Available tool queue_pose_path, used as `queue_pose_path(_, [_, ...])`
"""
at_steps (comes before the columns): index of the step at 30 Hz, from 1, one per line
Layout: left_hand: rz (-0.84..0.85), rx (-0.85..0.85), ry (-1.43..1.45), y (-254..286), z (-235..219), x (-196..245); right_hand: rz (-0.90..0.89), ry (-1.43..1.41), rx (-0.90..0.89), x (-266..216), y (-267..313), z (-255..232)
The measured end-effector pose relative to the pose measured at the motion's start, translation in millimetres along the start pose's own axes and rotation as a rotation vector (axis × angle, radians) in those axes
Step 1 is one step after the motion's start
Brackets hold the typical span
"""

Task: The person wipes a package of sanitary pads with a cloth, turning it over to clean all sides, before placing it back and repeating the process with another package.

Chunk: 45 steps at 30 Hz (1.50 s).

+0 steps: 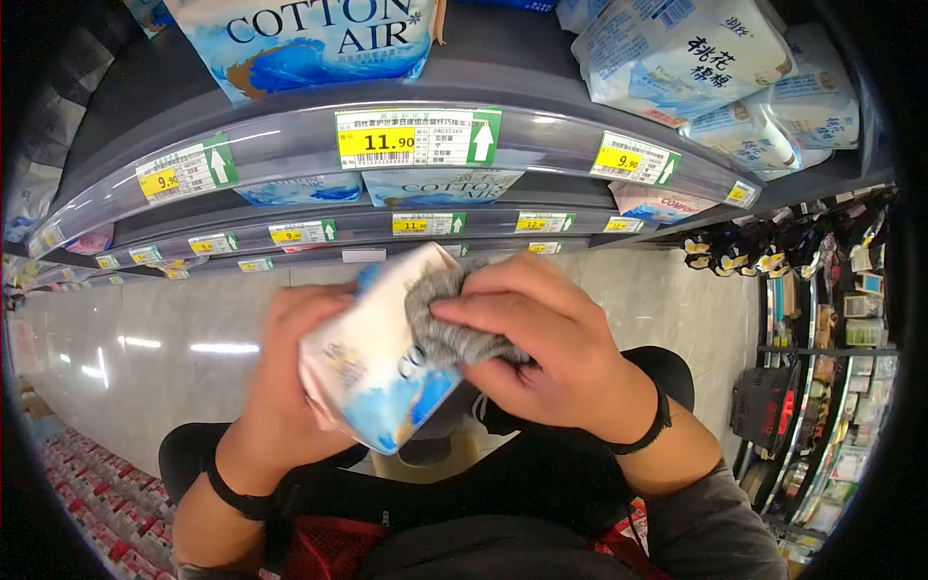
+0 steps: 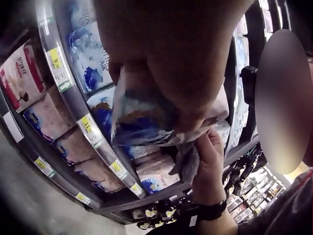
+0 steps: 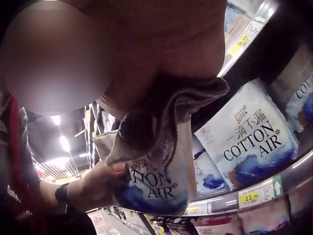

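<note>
In the head view my left hand grips a white and blue soft package by its side, tilted, above my lap. My right hand holds a bunched grey cloth against the package's upper right part. Part of the printed lettering is hidden under the cloth. The right wrist view shows the cloth draped over the front of the package, which reads COTTON AIR. From the left wrist, the right hand appears below the package with the cloth hanging from its fingers.
A shelf edge with price tags runs across just beyond my hands. On it stand a COTTON AIR package and several white packages. Lower shelves hold more packages. A rack of goods stands at right, and red-white packs lie at lower left.
</note>
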<state>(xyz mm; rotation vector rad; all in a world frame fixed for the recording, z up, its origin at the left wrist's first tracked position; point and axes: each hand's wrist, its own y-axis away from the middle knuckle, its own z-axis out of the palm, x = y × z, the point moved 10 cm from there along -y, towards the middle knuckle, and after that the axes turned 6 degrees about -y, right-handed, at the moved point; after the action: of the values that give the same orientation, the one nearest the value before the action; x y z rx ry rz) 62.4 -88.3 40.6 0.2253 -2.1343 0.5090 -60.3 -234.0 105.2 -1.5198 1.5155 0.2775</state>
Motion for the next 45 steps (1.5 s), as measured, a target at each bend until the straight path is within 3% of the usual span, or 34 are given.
queue_pose_path(2, [0.059,-0.128,-0.036,-2.9,10.2,11.7,0.008,0.021,0.033,2.7,1.1,-0.5])
queue_pose_path(4, [0.028,-0.109,0.012,-2.7,5.8,5.8,0.014,0.027,0.049,2.6,1.1,-1.3])
queue_pose_path(9, [-0.042,0.002,0.131,-0.1,-14.1,-12.8,-0.013,-0.082,-0.100,-5.6,-0.4,6.7])
queue_pose_path(13, [0.024,-0.206,0.013,3.2,16.6,5.5,0.008,-0.025,-0.056,-2.7,3.9,9.9])
queue_pose_path(17, [0.014,-0.094,0.038,-3.5,3.5,-0.4,-0.028,-0.088,-0.102,-5.6,5.3,15.2])
queue_pose_path(18, [-0.075,-0.014,0.098,0.3,-2.9,-11.9,-0.048,-0.130,-0.126,-8.1,6.6,18.9])
queue_pose_path(20, [-0.080,-0.024,0.065,-0.4,-3.5,-13.8,-0.039,-0.187,-0.174,-10.4,10.0,24.7])
queue_pose_path(23, [-0.001,-0.170,-0.015,-0.7,22.7,3.2,-0.015,-0.151,-0.036,-10.0,6.3,17.8])
queue_pose_path(24, [-0.072,-0.189,0.019,6.6,31.5,-0.8,-0.009,-0.149,-0.037,-10.0,6.3,17.9])
queue_pose_path(31, [-0.124,-0.011,0.062,-4.7,2.9,-17.2,-0.053,-0.247,-0.146,-17.4,12.6,35.6])
queue_pose_path(34, [0.021,-0.185,-0.128,-4.2,27.3,5.4,-0.049,-0.221,-0.056,-16.3,11.3,32.0])
queue_pose_path(37, [-0.057,-0.342,-0.160,3.1,52.7,2.2,-0.038,-0.206,-0.048,-15.7,9.5,32.1])
queue_pose_path(38, [-0.043,-0.284,-0.172,-1.2,41.8,1.9,-0.043,-0.220,-0.065,-17.1,10.0,33.9])
queue_pose_path(41, [-0.319,0.020,0.156,2.5,6.7,-29.6,-0.051,-0.245,-0.141,-24.0,17.6,43.1])
queue_pose_path(42, [-0.153,0.001,-0.002,-5.5,-1.5,-19.4,-0.052,-0.251,-0.169,-25.8,19.9,46.6])
queue_pose_path(45, [0.045,-0.133,-0.137,-7.9,9.2,5.1,-0.055,-0.143,-0.052,-14.4,15.7,32.6])
